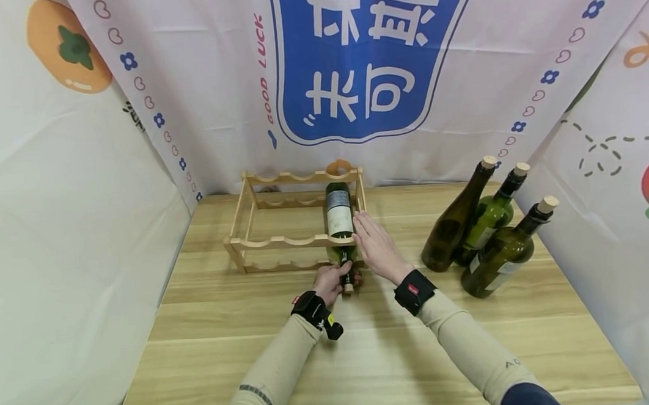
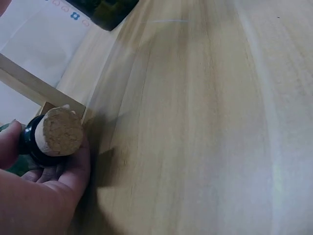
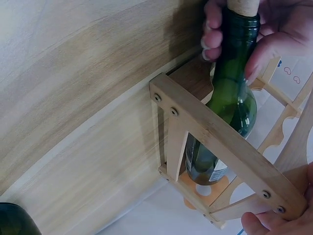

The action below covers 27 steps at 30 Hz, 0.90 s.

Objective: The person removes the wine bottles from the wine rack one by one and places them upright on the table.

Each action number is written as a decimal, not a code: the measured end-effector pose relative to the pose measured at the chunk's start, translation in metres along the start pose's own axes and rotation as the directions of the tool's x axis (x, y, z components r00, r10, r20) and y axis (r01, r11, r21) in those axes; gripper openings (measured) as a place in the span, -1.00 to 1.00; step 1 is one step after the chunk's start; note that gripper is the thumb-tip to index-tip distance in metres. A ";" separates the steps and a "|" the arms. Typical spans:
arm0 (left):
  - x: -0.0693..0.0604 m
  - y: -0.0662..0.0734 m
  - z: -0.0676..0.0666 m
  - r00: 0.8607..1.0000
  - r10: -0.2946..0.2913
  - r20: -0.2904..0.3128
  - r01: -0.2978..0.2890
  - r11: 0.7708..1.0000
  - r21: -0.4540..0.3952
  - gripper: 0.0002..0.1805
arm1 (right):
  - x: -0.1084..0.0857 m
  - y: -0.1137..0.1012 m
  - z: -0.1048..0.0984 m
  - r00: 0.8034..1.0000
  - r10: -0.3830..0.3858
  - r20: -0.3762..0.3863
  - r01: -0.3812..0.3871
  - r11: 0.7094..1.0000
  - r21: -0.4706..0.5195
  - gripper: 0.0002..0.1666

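A dark green wine bottle (image 1: 339,214) with a pale label lies in the right-hand slot of the wooden wine rack (image 1: 282,242), its corked neck toward me. My left hand (image 1: 328,282) grips that neck, thumb on one side and fingers curled on the other. The cork (image 2: 62,131) shows close up in the left wrist view. At the rack's front right top corner is my right hand (image 1: 379,247), fingers stretched along the outside. The right wrist view has its fingertips (image 3: 254,223) and another part of the hand on opposite sides of the corner.
Three corked bottles stand together on the right of the wooden table (image 1: 421,362): a dark brown one (image 1: 452,226), a green one (image 1: 487,218) behind, and a labelled green one (image 1: 500,257) in front. Printed cloth (image 1: 208,80) hangs behind and at both sides.
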State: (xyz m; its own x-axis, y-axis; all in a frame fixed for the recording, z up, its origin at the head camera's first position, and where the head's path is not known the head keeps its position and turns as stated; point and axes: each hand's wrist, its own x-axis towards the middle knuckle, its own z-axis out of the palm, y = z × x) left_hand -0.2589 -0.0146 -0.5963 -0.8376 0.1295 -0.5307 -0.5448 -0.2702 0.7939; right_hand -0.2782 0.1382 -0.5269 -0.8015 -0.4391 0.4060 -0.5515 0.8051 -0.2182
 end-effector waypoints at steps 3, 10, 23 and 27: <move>0.000 -0.003 -0.004 1.000 0.013 0.022 -0.013 1.000 -0.024 -0.59 | 0.000 -0.001 0.001 1.000 0.004 0.005 -0.004 1.000 0.018 -0.47; -0.006 -0.007 -0.008 0.999 0.031 0.024 -0.030 0.999 -0.035 -0.59 | 0.000 -0.003 0.003 1.000 0.021 0.023 -0.022 0.999 0.039 -0.41; -0.031 -0.010 -0.010 0.996 0.050 0.076 -0.047 0.998 -0.039 -0.50 | 0.000 -0.002 0.000 0.998 0.035 0.047 -0.037 0.999 0.037 -0.39; -0.040 -0.011 -0.011 0.994 0.064 0.092 -0.061 0.998 -0.029 -0.51 | 0.001 -0.002 0.000 0.997 0.047 0.058 -0.050 0.998 0.043 -0.40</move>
State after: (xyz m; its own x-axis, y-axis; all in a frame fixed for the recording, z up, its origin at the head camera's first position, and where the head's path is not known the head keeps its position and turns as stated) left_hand -0.2193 -0.0274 -0.5873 -0.8708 0.1995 -0.4493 -0.4909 -0.3051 0.8160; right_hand -0.2777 0.1366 -0.5260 -0.8387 -0.4231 0.3430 -0.5206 0.8079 -0.2763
